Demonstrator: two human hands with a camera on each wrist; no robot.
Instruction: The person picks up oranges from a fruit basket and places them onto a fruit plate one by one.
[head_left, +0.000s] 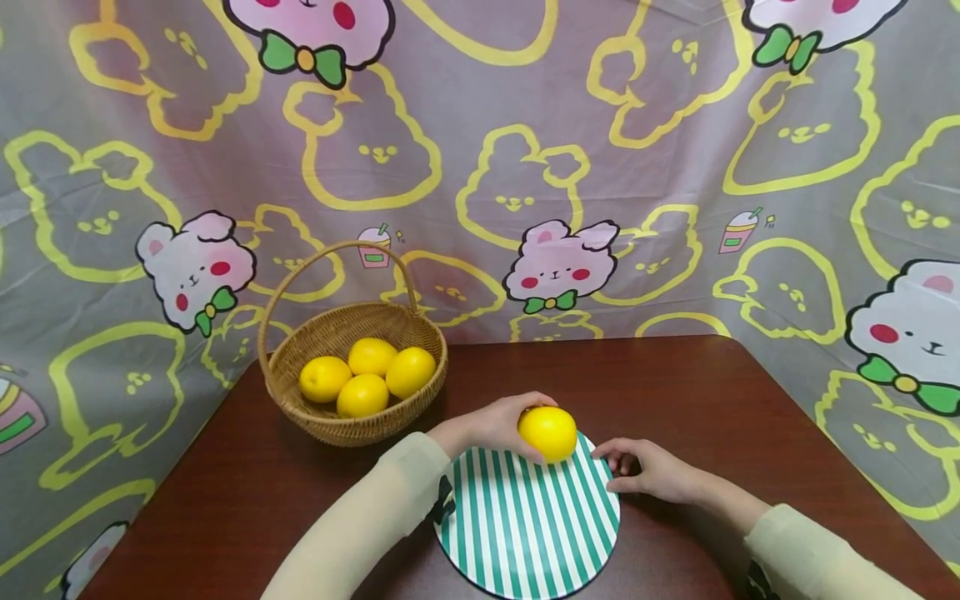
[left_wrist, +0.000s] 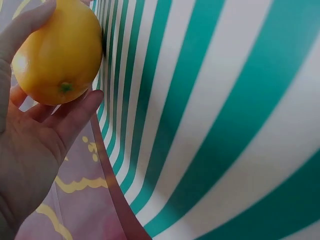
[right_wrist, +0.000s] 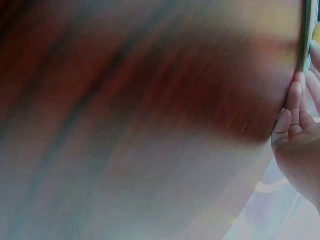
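The left hand (head_left: 498, 425) is closed around one yellow lemon (head_left: 549, 435), with the thumb on the near side and the fingers around the opposite side. The lemon is located at the far portion of the round striped board (head_left: 528, 525). Whether the lemon bears its weight on the board cannot be determined. In the left wrist view, the green stem end (left_wrist: 66, 87) of the lemon is visible.

The right hand (head_left: 660, 473) is positioned at the right rim of the board. Its fingers are partly bent, the thumb stands apart from them, and the fingertips touch the rim area; no lemon is in this hand.

The board carries green and white stripes and lies flat on the dark reddish-brown counter (head_left: 637, 383). A wicker basket (head_left: 337, 429) with an arched handle (head_left: 266, 335) stands on the counter to the left of the board and farther back. Four lemons (head_left: 363, 395) lie grouped inside it. Patterned fabric (head_left: 645, 83) hangs behind the counter. Pale sleeves (head_left: 360, 525) cover both forearms.
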